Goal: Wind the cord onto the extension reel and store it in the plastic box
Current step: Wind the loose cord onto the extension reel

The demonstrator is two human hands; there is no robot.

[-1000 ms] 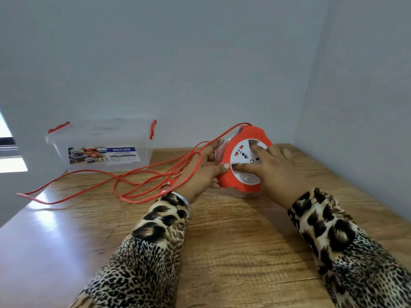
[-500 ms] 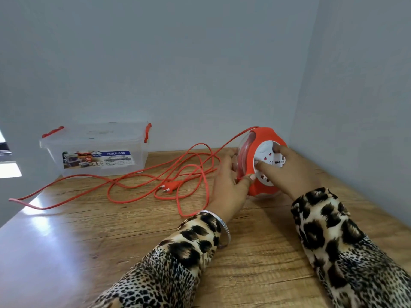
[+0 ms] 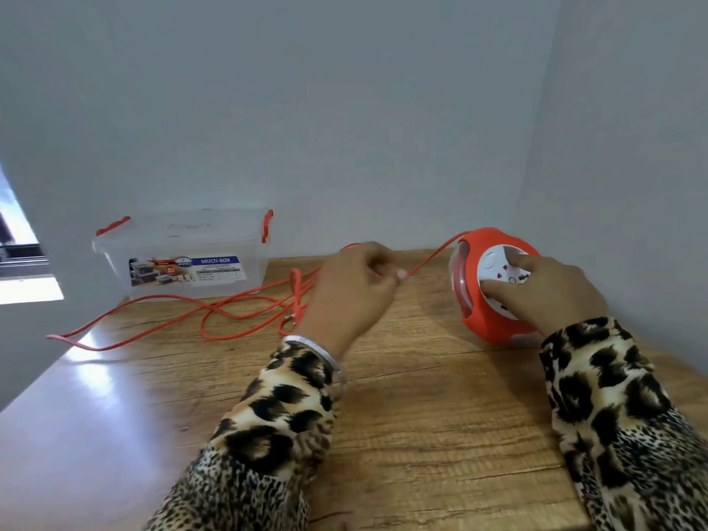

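Wooden desk (image 3: 421, 415): orange extension reel (image 3: 492, 329) stands upright at centre right, right hand (image 3: 551, 297) gripping its white socket face. Left hand (image 3: 348, 297) fingers (image 3: 400, 274) pinch the taut cord (image 3: 433, 257) at centre; slack loops trail toward the plastic box (image 3: 180, 243), upper left.

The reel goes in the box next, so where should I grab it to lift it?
The reel stands on edge, so its orange rim faces up. Probably best to come from above with a grip across the rim's thickness, clear of where the cord runs in at the top left.
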